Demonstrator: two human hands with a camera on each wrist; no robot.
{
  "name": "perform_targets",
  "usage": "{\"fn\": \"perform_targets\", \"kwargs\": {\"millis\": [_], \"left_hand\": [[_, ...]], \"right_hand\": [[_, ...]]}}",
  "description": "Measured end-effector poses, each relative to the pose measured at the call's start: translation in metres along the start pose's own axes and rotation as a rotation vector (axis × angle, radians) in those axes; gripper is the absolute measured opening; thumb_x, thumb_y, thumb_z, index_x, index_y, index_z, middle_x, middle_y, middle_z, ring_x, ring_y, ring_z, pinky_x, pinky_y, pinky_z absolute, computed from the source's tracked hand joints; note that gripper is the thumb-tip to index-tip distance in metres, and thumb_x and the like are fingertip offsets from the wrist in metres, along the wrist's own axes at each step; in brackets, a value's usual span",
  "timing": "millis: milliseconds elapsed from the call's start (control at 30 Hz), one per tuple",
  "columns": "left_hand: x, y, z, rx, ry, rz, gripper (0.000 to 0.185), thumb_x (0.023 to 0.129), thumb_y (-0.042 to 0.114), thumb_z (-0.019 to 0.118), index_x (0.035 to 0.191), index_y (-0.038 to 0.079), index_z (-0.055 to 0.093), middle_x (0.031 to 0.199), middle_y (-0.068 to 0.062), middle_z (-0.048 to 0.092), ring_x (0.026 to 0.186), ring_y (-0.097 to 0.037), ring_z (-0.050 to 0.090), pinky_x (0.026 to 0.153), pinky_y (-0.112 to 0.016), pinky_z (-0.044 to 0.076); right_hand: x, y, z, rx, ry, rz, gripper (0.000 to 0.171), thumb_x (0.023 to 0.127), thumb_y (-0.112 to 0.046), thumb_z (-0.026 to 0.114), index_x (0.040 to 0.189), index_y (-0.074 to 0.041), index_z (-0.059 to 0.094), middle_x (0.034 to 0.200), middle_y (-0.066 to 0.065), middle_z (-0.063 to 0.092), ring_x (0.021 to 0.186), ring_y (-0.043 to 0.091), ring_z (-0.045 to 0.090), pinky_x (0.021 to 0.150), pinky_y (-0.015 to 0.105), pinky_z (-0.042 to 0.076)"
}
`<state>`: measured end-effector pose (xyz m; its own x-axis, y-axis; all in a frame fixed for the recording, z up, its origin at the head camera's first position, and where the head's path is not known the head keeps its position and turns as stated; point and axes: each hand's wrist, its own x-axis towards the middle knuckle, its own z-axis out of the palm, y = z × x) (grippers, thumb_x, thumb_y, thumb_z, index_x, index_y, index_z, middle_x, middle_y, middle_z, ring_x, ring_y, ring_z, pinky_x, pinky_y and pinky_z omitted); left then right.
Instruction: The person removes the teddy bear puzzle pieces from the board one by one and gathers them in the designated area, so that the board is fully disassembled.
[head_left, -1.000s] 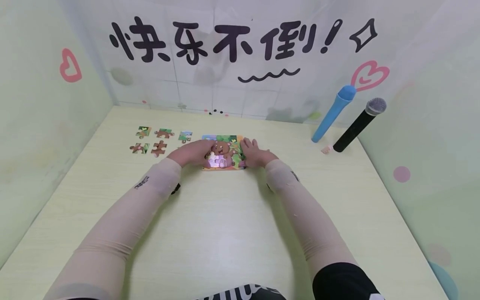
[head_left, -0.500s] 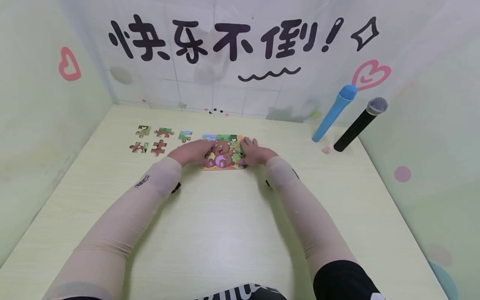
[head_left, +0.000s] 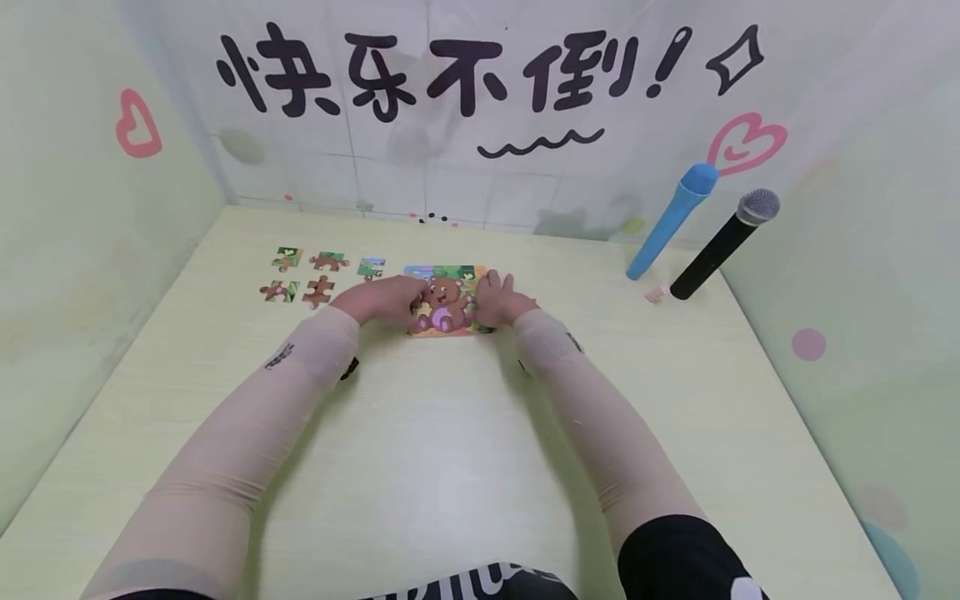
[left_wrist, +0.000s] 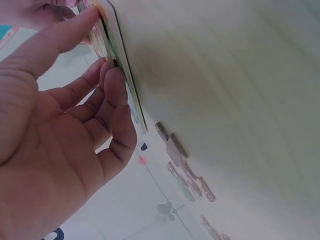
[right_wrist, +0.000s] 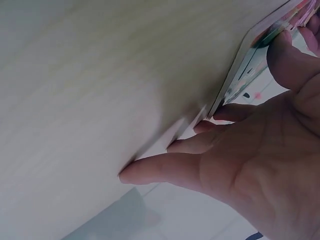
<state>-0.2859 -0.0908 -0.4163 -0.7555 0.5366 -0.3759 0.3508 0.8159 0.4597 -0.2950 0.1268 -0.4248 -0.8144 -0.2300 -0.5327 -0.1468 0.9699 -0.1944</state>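
A small jigsaw puzzle (head_left: 444,312) with a brown bear picture lies flat towards the back of the table. My left hand (head_left: 384,302) is over its left side. In the left wrist view, the thumb (left_wrist: 60,42) and curled fingers (left_wrist: 114,117) hold at the puzzle's edge (left_wrist: 131,85); what lies between them is partly hidden. At the right side, my right hand (head_left: 502,302) spreads straight fingers (right_wrist: 165,167), tips on the tabletop, while its thumb (right_wrist: 287,57) touches the puzzle's edge (right_wrist: 245,55). Several loose jigsaw pieces (head_left: 318,292) lie left of my left hand.
A blue toy microphone (head_left: 671,223) and a black microphone (head_left: 720,250) lean at the back right, with a small pink item (head_left: 656,295) beside them. A lettered white backdrop (head_left: 450,183) rises behind the table (head_left: 442,433).
My right hand and forearm have shifted slightly left, further onto the puzzle's right side. The left hand stays at the puzzle's left side. The head view has tilted down a little.
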Motion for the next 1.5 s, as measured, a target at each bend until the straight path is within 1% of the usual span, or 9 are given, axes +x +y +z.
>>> {"fn": "perform_targets", "kwargs": {"millis": [167,300,433,567,800,1100,1233,1333,1500], "left_hand": [[0.002,0.000,0.000,-0.013,0.036,0.039,0.042,0.084,0.014,0.078,0.116,0.005,0.052,0.101,-0.010,0.057,0.090,-0.025,0.054,0.079,-0.038,0.049],[0.003,0.000,0.000,-0.017,0.064,0.068,0.048,0.081,0.013,0.081,0.116,0.004,0.048,0.103,-0.011,0.056,0.093,-0.025,0.054,0.083,-0.039,0.049],[0.005,-0.002,0.000,-0.015,0.069,0.091,0.048,0.081,0.013,0.080,0.117,0.002,0.050,0.102,-0.011,0.057,0.092,-0.025,0.054,0.082,-0.039,0.049],[0.004,-0.005,0.000,-0.018,0.065,0.095,0.043,0.082,0.013,0.078,0.116,0.003,0.054,0.099,-0.009,0.057,0.088,-0.023,0.053,0.078,-0.037,0.048],[0.001,-0.009,0.000,-0.025,0.078,0.133,0.040,0.082,0.010,0.078,0.112,0.005,0.053,0.099,-0.010,0.057,0.088,-0.024,0.054,0.077,-0.037,0.050],[-0.006,-0.018,-0.005,-0.056,0.096,0.182,0.054,0.085,0.007,0.074,0.132,-0.004,0.052,0.106,-0.012,0.057,0.094,-0.025,0.055,0.083,-0.038,0.051],[-0.013,-0.024,-0.008,-0.077,0.104,0.166,0.055,0.086,0.008,0.074,0.136,-0.002,0.051,0.114,-0.014,0.057,0.100,-0.027,0.056,0.087,-0.040,0.052],[-0.019,-0.029,-0.009,-0.099,0.098,0.138,0.059,0.086,0.006,0.073,0.140,-0.001,0.049,0.119,-0.014,0.057,0.102,-0.027,0.056,0.088,-0.041,0.051],[-0.031,-0.036,-0.009,-0.121,0.086,0.126,0.063,0.087,0.003,0.072,0.144,-0.002,0.045,0.122,-0.015,0.058,0.104,-0.028,0.056,0.090,-0.042,0.051]], "right_hand": [[-0.001,0.001,-0.002,0.019,0.001,0.020,0.069,0.106,-0.030,0.033,0.163,-0.007,0.001,0.169,0.010,-0.013,0.153,0.039,-0.014,0.107,0.081,0.010],[-0.002,0.001,-0.003,0.036,-0.003,0.028,0.070,0.107,-0.032,0.034,0.163,-0.009,-0.001,0.169,0.009,-0.014,0.153,0.038,-0.015,0.109,0.080,0.008],[-0.002,0.001,-0.003,0.041,-0.002,0.038,0.070,0.107,-0.033,0.034,0.163,-0.009,-0.001,0.169,0.009,-0.015,0.153,0.037,-0.015,0.109,0.079,0.007],[-0.001,0.002,-0.002,0.042,0.011,0.038,0.069,0.107,-0.031,0.032,0.163,-0.009,0.000,0.169,0.009,-0.014,0.153,0.037,-0.015,0.109,0.079,0.006],[-0.002,0.000,0.000,0.050,0.010,0.047,0.066,0.107,-0.030,0.029,0.163,-0.010,-0.001,0.169,0.008,-0.015,0.153,0.036,-0.014,0.108,0.080,0.008],[-0.003,-0.001,-0.001,0.046,0.028,0.034,0.069,0.108,-0.032,0.033,0.163,-0.010,-0.001,0.169,0.009,-0.014,0.153,0.037,-0.013,0.107,0.081,0.009],[-0.002,-0.001,-0.001,0.052,0.030,0.032,0.070,0.108,-0.033,0.035,0.163,-0.010,0.000,0.169,0.009,-0.014,0.153,0.037,-0.014,0.107,0.081,0.008],[-0.002,-0.001,0.001,0.056,0.026,0.025,0.069,0.107,-0.028,0.035,0.163,-0.009,0.000,0.169,0.010,-0.014,0.153,0.038,-0.014,0.106,0.082,0.008],[-0.002,-0.001,0.005,0.042,0.021,0.028,0.068,0.106,-0.025,0.033,0.163,-0.010,0.000,0.169,0.010,-0.012,0.153,0.039,-0.012,0.107,0.081,0.009]]}}
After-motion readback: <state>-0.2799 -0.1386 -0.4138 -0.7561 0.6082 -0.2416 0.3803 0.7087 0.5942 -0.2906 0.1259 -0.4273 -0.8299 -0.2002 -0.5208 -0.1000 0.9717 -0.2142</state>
